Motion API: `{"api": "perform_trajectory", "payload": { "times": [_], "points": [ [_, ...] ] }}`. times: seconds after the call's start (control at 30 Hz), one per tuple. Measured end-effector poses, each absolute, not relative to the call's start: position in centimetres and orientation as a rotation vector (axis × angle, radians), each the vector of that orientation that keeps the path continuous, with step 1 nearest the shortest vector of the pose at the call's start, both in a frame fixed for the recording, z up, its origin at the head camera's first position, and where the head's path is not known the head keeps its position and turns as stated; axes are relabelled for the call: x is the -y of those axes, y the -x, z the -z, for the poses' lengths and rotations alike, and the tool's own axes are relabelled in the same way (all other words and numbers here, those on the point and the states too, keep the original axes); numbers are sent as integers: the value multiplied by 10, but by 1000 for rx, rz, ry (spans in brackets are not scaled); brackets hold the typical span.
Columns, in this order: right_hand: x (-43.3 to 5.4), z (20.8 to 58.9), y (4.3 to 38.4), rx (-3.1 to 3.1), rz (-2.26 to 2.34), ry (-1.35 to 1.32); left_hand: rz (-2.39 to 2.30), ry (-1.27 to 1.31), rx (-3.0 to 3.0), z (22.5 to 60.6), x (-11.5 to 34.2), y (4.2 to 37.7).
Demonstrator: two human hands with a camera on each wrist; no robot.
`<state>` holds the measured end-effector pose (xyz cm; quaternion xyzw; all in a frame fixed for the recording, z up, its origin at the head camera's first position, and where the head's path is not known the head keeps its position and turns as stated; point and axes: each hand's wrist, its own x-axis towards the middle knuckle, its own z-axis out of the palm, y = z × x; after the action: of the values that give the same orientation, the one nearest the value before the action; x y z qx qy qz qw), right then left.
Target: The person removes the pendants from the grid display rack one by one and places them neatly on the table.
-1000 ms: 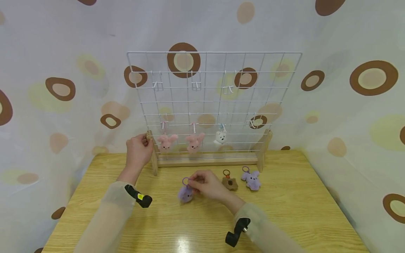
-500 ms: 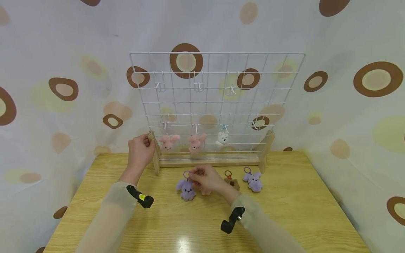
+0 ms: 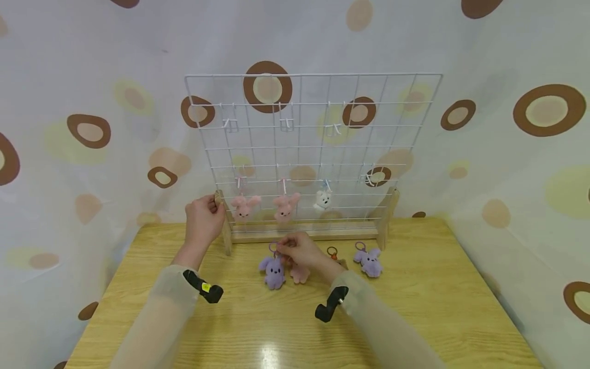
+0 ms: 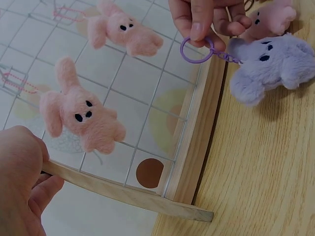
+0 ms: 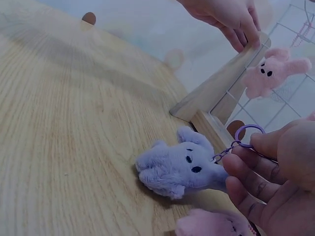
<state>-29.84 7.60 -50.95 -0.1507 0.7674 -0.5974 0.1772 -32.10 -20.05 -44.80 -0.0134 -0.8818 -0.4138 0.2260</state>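
Note:
My left hand (image 3: 203,218) grips the top of the left wooden upright (image 4: 128,191) of a white wire grid rack (image 3: 313,75). In front of the rack, my right hand (image 3: 301,251) pinches the purple ring (image 4: 197,62) of a keychain between thumb and fingers. From that ring and its short chain hangs a lilac plush animal (image 3: 275,273) with long ears, its feet low over the table. A pink plush keychain (image 3: 299,274) lies under my right hand, its upper part hidden. Two pink plush rabbits (image 3: 244,207) and a white plush bear (image 3: 323,200) hang on the lower hooks.
Right of my right hand lie a brown plush keychain (image 3: 342,262), mostly covered by the hand, and another lilac plush (image 3: 370,263). White hooks (image 3: 287,124) line the grid's upper row, and one more (image 3: 370,179) sits lower right. A patterned cloth (image 3: 507,169) hangs behind the table.
My right hand has moved toward the rack with the lilac plush, which now faces forward. The pink plush beneath has come into sight, and the brown one is more covered. My left hand stays put.

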Motion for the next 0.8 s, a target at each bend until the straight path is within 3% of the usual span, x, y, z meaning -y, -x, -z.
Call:
{"api": "perform_trajectory", "payload": {
  "times": [0.8],
  "points": [
    [-68, 522, 322, -2458, 1379, 456, 1140, 29, 2428, 447, 200, 321]
  ]
}}
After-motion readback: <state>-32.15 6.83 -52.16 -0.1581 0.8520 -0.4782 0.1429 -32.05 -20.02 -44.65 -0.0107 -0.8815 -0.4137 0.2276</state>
